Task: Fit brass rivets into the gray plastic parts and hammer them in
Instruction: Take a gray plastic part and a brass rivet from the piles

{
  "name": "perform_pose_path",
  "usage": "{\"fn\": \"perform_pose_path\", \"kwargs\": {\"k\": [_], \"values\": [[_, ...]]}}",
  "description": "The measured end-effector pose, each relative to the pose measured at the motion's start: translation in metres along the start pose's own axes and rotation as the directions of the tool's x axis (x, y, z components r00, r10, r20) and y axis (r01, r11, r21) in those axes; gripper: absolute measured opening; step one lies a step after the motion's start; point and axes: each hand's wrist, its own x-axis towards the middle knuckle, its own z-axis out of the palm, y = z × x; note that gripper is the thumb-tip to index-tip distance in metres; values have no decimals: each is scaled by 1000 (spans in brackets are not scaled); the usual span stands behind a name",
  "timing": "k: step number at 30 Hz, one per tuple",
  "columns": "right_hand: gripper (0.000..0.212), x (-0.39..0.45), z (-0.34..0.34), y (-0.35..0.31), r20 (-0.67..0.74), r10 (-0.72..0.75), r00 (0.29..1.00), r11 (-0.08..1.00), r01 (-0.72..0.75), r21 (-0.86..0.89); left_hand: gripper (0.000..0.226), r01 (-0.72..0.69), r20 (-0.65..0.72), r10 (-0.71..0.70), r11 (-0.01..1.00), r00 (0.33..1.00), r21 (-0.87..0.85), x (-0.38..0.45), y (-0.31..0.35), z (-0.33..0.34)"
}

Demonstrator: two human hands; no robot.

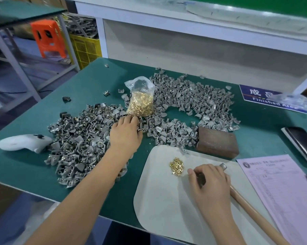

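Head view, only one cam. Green table (89, 82) w/ a big spread of gray plastic parts (189, 96): one heap at left-centre, one wider heap at back-right, the two joining in the middle. Between them stands a clear bag of brass rivets (141, 101), upright, top open and crumpled, touching parts on both sides.

Left hand (126, 133) is stretched out over the heap, just in front of the bag. Its fingertips (131, 119) are down among the parts; fingers look curled a bit, but whether they pinch a part I cannot tell, the tips are hidden in the pile.

Right hand (211, 181) rests on a white mat (159, 200) at front-right. It is clenched round the head end of a hammer (251, 211); wooden handle goes out toward the front-right corner, metal head shows a little above the knuckles. Just left of this hand lies a small loose pile of rivets (176, 165) on the mat, near the thumb but apart from it.

Behind the mat a brown block (218, 142) sits at the edge of the gray parts. Right side: pink paper form (281, 188), dark phone (302, 140), blue sign (260, 96) reading "Finished Area". Far left on table a white handheld controller (23, 143). Beyond the table an orange stool (46, 38) and a yellow crate (86, 50).
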Motion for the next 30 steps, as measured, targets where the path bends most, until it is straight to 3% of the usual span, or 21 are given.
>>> {"fn": "perform_pose_path", "kwargs": {"k": [14,17,21,24,26,30], "values": [[20,2,2,1,40,2,999,999,0,-53,35,128,-50,-128,992,991,-4,8,-32,-2],[24,3,1,0,52,6,999,998,-2,-67,37,82,-49,-80,996,996,26,7,-33,-3],[25,5,1,-2,61,13,998,998,-9,-64,35,-71,-123,59,992,991,-102,16,-21,-11],[25,6,1,-4,59,21,998,999,-18,-49,43,-187,-47,185,981,982,-46,31,-9,-11],[24,6,0,-5,60,20,998,999,-18,-32,46,-167,6,167,985,986,46,39,-5,-9],[24,7,-2,-4,71,31,997,999,-30,-18,26,-65,-37,67,996,997,62,36,-9,-7]]}}
